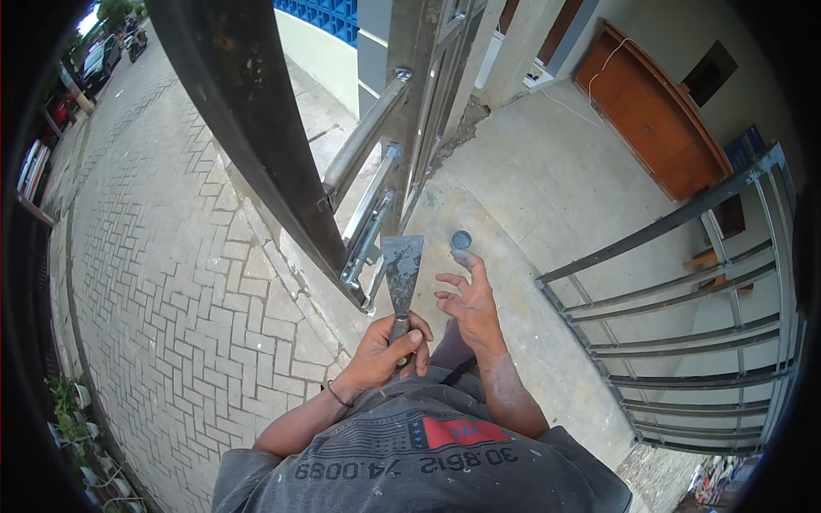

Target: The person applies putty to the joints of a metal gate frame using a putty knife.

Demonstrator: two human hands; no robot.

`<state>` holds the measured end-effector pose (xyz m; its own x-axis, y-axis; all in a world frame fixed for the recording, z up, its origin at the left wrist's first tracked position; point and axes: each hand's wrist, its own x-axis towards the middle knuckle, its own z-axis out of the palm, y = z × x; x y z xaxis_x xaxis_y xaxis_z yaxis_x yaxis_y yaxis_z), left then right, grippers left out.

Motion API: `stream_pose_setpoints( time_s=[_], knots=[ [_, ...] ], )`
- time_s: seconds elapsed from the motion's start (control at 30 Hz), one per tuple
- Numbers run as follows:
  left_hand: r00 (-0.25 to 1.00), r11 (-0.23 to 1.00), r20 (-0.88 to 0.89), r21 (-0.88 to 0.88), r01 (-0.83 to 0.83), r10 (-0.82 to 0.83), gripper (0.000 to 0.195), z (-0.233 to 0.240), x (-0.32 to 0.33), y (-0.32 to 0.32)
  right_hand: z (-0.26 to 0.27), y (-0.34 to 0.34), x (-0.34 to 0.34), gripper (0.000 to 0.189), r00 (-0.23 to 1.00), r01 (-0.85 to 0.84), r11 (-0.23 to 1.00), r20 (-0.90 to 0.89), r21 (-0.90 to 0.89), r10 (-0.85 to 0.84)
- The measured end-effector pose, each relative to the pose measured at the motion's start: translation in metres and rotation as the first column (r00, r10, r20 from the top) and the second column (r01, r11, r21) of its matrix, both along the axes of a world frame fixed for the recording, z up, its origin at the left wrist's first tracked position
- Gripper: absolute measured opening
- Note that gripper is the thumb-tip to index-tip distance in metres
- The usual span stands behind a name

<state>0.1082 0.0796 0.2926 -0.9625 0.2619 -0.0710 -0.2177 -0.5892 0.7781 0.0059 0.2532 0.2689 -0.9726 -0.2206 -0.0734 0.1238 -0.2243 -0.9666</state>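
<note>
My left hand (391,353) grips the handle of a putty knife (403,269), its blade pointing up and away from me. Grey, paste-like smears cover the metal blade. My right hand (473,301) is raised with fingers bent and apart, holding nothing. Grey paste coats the tip of its index finger. Just beyond that fingertip is a small round tin (460,240) with grey-blue content; whether the finger touches it I cannot tell. Close ahead stands a metal gate frame (256,128) with a sliding bolt (369,237) low on it.
Another metal gate leaf (673,327) with horizontal bars stands on the right. Behind it an orange-brown wooden panel (648,122) leans by the wall. Paving blocks (167,308) cover the street on the left, with a parked car (101,61) and a motorcycle (135,42) far off.
</note>
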Motion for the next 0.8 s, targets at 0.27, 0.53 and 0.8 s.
stream_pose_setpoints(
  time_s=[0.27,0.53,0.8],
  knots=[
    [0.982,0.963,-0.038,0.188,0.191,-0.188,0.03,-0.003,-0.002,0.004,0.038,-0.005,0.031,0.048,0.966,-0.257,0.93,-0.037,-0.262,0.256],
    [0.975,0.968,0.066,0.155,0.199,-0.211,0.037,-0.01,0.015,-0.008,0.054,-0.022,0.06,0.049,0.932,-0.304,0.897,0.094,-0.323,0.349],
    [0.937,0.775,-0.265,-0.533,-0.34,0.229,0.079,0.034,0.029,-0.16,0.025,-0.023,-0.023,0.042,0.971,-0.136,0.962,-0.225,-0.237,0.082]
  ],
)
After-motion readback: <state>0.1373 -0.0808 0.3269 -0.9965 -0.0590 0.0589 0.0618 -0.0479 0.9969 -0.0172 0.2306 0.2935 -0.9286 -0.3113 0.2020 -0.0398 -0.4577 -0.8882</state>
